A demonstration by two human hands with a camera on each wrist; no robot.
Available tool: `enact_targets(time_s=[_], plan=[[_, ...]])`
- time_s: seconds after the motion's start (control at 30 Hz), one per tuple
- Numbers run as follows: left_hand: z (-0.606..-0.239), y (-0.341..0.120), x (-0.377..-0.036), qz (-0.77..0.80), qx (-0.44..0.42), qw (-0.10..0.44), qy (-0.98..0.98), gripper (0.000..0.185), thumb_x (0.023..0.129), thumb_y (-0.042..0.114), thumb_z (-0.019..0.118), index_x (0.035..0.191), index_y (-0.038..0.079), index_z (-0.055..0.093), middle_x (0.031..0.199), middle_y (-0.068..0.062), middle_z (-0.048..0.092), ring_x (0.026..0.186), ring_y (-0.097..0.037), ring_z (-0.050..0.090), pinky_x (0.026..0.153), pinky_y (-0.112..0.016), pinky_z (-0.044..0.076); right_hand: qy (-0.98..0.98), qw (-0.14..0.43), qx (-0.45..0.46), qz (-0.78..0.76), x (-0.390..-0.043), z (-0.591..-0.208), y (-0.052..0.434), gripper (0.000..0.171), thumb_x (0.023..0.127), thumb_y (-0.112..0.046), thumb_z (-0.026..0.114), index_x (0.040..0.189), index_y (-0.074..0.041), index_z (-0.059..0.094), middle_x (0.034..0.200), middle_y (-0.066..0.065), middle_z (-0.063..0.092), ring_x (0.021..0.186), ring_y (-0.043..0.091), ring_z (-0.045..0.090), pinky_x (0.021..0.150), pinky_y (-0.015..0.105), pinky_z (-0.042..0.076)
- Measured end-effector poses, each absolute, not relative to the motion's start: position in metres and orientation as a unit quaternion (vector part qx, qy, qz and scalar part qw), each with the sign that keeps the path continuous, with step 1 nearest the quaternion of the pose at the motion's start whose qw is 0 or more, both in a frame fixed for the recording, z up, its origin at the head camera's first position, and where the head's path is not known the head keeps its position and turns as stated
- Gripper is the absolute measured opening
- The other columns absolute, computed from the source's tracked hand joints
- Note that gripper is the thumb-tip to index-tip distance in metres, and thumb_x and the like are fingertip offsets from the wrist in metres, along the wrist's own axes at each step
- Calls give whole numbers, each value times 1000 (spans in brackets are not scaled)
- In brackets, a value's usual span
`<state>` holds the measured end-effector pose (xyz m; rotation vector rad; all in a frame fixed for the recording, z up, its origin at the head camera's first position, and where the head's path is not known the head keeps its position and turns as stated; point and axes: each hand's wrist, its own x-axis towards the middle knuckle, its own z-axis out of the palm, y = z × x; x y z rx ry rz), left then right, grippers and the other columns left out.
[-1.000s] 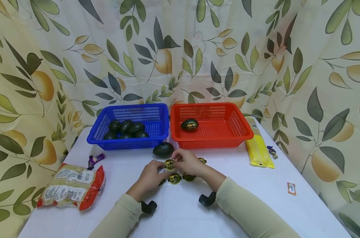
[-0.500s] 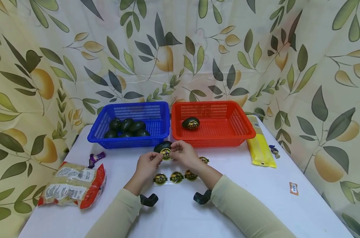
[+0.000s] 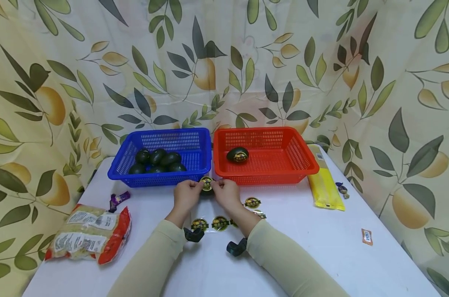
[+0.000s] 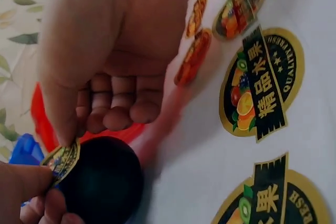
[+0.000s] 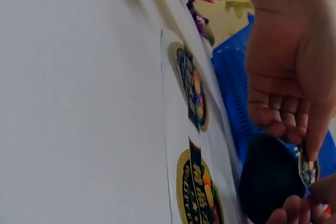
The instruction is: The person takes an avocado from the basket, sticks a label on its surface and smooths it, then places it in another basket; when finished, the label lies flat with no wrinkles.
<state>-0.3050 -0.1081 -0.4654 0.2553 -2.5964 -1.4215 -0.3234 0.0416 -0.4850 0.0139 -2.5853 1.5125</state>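
A dark avocado (image 3: 207,192) lies on the white table (image 3: 321,247) just in front of the two baskets, mostly hidden by my hands. My left hand (image 3: 199,186) and right hand (image 3: 214,186) each pinch an edge of one round gold-and-black sticker (image 3: 206,183) against its top. The wrist views show the sticker (image 4: 62,160) (image 5: 308,170) held at the rim of the avocado (image 4: 102,182) (image 5: 268,177). A clear backing sheet (image 3: 220,223) with several more stickers lies between my forearms.
A blue basket (image 3: 194,142) holds several avocados (image 3: 157,161). The red basket (image 3: 306,161) holds one stickered avocado (image 3: 238,154). A yellow packet (image 3: 324,185) lies right, a red-and-white bag (image 3: 88,233) and a purple candy (image 3: 119,199) left, a small orange packet (image 3: 365,236) front right.
Both hands lifted one sticker off the sheet and carried it away from me to the avocado. The arms stretched forward, leaving the sheet behind the hands.
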Motion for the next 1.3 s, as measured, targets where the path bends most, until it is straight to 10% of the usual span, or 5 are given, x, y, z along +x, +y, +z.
enact_targets(time_s=[0.37,0.73,1.03,1.3], plan=[[-475,-98,-303,-467,112,118,-869,28,97,31,72,89,4,72,95,-17,68,100,-35,61,87,-46,49,-875,52,-17,481,-324,-482,43,27,94,-32,73,84,-7,79,73,4,70,65,18,58,55,27,45],[-478,-107,-296,-465,92,74,-877,32,101,35,67,94,4,71,94,-14,72,94,-31,65,82,-43,52,-894,136,88,418,-309,-489,49,19,94,-25,78,88,-12,66,72,-1,63,64,10,56,58,26,46],[-478,-120,-298,-464,84,71,-879,31,96,35,74,96,4,71,95,-14,72,94,-31,65,81,-42,53,-917,202,215,267,-298,-477,42,22,96,-20,75,118,-15,78,109,7,70,95,25,67,74,40,59],[-490,-130,-299,-451,-88,140,-877,17,96,17,76,112,13,81,116,-9,78,115,-28,71,100,-47,57,-918,167,239,270,-301,-475,42,18,96,-19,75,114,-14,76,112,3,74,103,25,72,87,42,61]])
